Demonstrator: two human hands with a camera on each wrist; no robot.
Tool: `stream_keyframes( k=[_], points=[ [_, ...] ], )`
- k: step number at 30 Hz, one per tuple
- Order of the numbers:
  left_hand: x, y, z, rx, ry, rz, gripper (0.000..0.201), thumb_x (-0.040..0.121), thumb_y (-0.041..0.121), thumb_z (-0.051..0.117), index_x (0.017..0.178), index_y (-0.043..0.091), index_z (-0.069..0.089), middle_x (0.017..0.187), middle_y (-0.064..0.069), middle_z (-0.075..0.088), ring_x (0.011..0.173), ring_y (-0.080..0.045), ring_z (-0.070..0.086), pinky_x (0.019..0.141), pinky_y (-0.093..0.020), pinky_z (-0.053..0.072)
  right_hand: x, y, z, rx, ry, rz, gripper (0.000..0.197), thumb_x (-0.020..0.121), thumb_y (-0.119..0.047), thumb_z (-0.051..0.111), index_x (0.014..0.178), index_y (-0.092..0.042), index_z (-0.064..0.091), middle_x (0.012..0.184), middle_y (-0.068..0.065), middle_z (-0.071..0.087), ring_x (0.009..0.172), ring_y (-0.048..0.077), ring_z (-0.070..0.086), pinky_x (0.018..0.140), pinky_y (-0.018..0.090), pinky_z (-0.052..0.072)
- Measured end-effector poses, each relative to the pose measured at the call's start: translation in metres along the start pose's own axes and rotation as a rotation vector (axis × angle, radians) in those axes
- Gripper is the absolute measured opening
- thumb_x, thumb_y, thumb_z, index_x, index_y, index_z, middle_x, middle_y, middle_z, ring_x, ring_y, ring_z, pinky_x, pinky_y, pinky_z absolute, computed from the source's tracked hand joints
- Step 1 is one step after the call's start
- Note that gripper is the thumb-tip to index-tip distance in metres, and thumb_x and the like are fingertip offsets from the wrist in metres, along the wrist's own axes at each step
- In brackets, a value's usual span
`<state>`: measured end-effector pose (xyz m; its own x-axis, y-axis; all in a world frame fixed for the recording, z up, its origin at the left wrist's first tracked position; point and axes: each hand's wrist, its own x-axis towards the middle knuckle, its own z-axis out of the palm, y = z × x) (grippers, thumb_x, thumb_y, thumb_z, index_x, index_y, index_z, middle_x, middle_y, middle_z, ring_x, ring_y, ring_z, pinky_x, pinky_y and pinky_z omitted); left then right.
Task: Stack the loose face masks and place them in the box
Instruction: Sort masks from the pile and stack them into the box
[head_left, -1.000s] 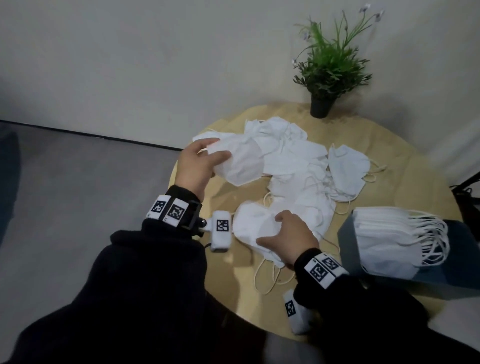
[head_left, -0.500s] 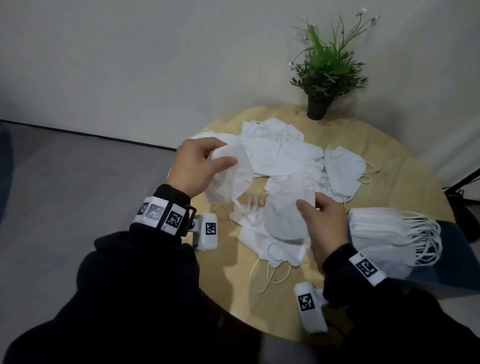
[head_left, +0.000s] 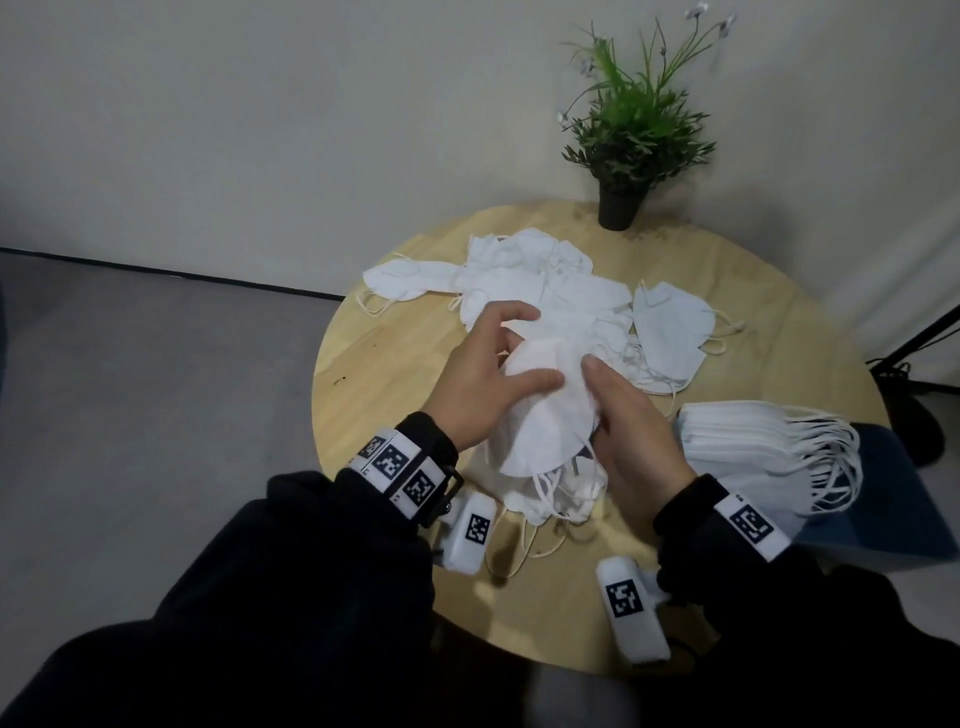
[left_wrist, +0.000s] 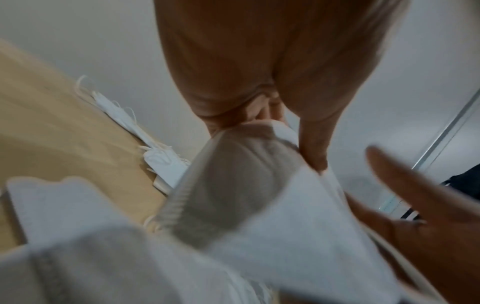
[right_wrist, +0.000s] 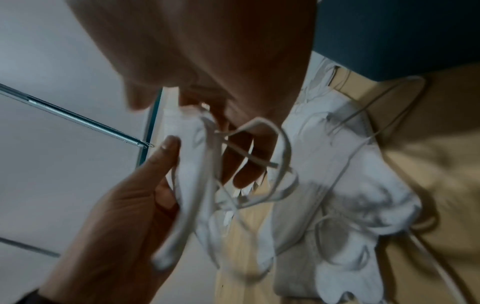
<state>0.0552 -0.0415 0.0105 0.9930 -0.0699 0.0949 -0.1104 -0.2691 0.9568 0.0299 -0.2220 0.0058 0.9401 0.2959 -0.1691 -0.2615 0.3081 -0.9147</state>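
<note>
Between both hands hangs a small bundle of white face masks (head_left: 540, 415), just above the table, ear loops dangling. My left hand (head_left: 543, 348) grips its left edge, thumb on top. My right hand (head_left: 613, 405) grips the right side with fingers curled under it. The right wrist view has the bundle (right_wrist: 187, 164) edge-on between the fingers of both hands. The left wrist view is blurred around the bundle (left_wrist: 233, 185). More masks (head_left: 550, 493) lie right below, and a loose pile (head_left: 545, 291) lies further back. The blue box (head_left: 883, 509) at right holds a neat mask stack (head_left: 763, 447).
The round wooden table (head_left: 395, 364) stands by a pale wall. A potted plant (head_left: 623, 145) sits at its far edge. One single mask (head_left: 670, 332) lies right of the pile. Grey floor (head_left: 156, 389) lies to the left. A dark stand (head_left: 924, 338) leans at the far right.
The left hand moved right and the right hand moved left, so the mask in each hand now meets in one bundle over the near masks.
</note>
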Motion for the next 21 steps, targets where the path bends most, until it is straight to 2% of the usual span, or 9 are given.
stream_keyframes(
  k=[2, 4, 5, 8, 11, 14, 15, 17, 21],
  points=[
    [0.002, 0.0, 0.0, -0.009, 0.048, 0.018, 0.041, 0.086, 0.027, 0.082, 0.124, 0.03, 0.066, 0.1, 0.003, 0.072, 0.096, -0.017, 0.07, 0.09, -0.043, 0.057, -0.002, 0.003, -0.004, -0.179, -0.062, -0.027, 0.031, 0.096, -0.015, 0.072, 0.126, -0.016, 0.069, 0.118, 0.011, 0.076, 0.108, 0.033, 0.073, 0.093, 0.047, 0.058],
    [0.004, 0.002, -0.006, -0.055, 0.073, 0.023, 0.019, 0.09, 0.023, 0.079, 0.109, 0.021, 0.075, 0.102, 0.007, 0.076, 0.099, -0.016, 0.072, 0.091, -0.046, 0.058, -0.004, 0.007, -0.009, -0.344, -0.009, -0.023, 0.016, 0.086, -0.002, 0.078, 0.098, -0.012, 0.076, 0.087, 0.009, 0.077, 0.075, 0.026, 0.071, 0.067, 0.035, 0.057],
    [0.004, 0.002, -0.011, -0.068, 0.082, 0.023, 0.012, 0.09, 0.023, 0.078, 0.102, 0.02, 0.075, 0.1, 0.006, 0.076, 0.098, -0.019, 0.072, 0.09, -0.048, 0.058, -0.007, 0.007, -0.011, -0.345, 0.029, 0.005, 0.011, 0.086, -0.001, 0.078, 0.083, -0.011, 0.077, 0.075, 0.009, 0.072, 0.064, 0.022, 0.066, 0.06, 0.031, 0.052],
    [0.005, 0.0, -0.026, -0.06, 0.07, 0.034, 0.008, 0.091, 0.02, 0.077, 0.096, 0.017, 0.072, 0.104, 0.0, 0.075, 0.103, -0.024, 0.071, 0.091, -0.053, 0.056, -0.011, 0.0, -0.022, -0.22, 0.154, 0.061, 0.024, 0.093, -0.009, 0.072, 0.069, -0.011, 0.076, 0.073, 0.012, 0.071, 0.067, 0.022, 0.062, 0.064, 0.029, 0.053],
    [0.002, -0.001, -0.036, -0.042, 0.005, 0.03, 0.013, 0.093, 0.006, 0.074, 0.093, 0.018, 0.071, 0.099, 0.005, 0.075, 0.093, -0.016, 0.071, 0.079, -0.039, 0.057, -0.015, -0.022, -0.033, 0.043, 0.221, 0.078, 0.033, 0.096, -0.012, 0.059, 0.065, -0.011, 0.07, 0.077, 0.013, 0.071, 0.078, 0.025, 0.065, 0.083, 0.037, 0.055],
    [-0.004, 0.008, -0.032, -0.038, -0.07, 0.03, 0.016, 0.093, -0.001, 0.072, 0.092, 0.014, 0.067, 0.095, 0.004, 0.075, 0.078, -0.017, 0.071, 0.065, -0.035, 0.057, -0.026, -0.041, -0.041, 0.327, 0.15, 0.064, 0.031, 0.094, -0.01, 0.052, 0.064, -0.015, 0.046, 0.059, 0.003, 0.04, 0.057, 0.02, 0.049, 0.071, 0.035, 0.047],
    [-0.006, 0.012, -0.029, -0.043, -0.072, 0.036, 0.014, 0.093, -0.002, 0.072, 0.095, 0.011, 0.066, 0.096, 0.001, 0.076, 0.078, -0.019, 0.071, 0.065, -0.035, 0.058, -0.03, -0.044, -0.044, 0.272, 0.153, 0.018, 0.03, 0.094, -0.006, 0.054, 0.067, -0.015, 0.046, 0.059, 0.001, 0.037, 0.055, 0.017, 0.042, 0.065, 0.031, 0.041],
    [-0.009, 0.023, -0.019, -0.047, -0.05, 0.054, 0.02, 0.093, -0.002, 0.071, 0.109, 0.007, 0.064, 0.102, -0.006, 0.077, 0.083, -0.025, 0.074, 0.068, -0.042, 0.061, -0.039, -0.048, -0.051, 0.038, 0.254, -0.108, 0.02, 0.091, 0.009, 0.056, 0.079, -0.006, 0.057, 0.06, 0.001, 0.047, 0.055, 0.016, 0.042, 0.057, 0.026, 0.036],
    [-0.015, 0.053, 0.017, 0.047, -0.078, 0.163, 0.031, 0.098, 0.002, 0.066, 0.124, 0.018, 0.061, 0.105, -0.01, 0.075, 0.093, -0.034, 0.072, 0.078, -0.057, 0.062, -0.06, -0.065, -0.084, -0.133, 0.462, -0.276, 0.021, 0.089, 0.009, 0.064, 0.083, -0.011, 0.069, 0.063, 0.008, 0.059, 0.061, 0.019, 0.052, 0.058, 0.026, 0.045]
  ],
)
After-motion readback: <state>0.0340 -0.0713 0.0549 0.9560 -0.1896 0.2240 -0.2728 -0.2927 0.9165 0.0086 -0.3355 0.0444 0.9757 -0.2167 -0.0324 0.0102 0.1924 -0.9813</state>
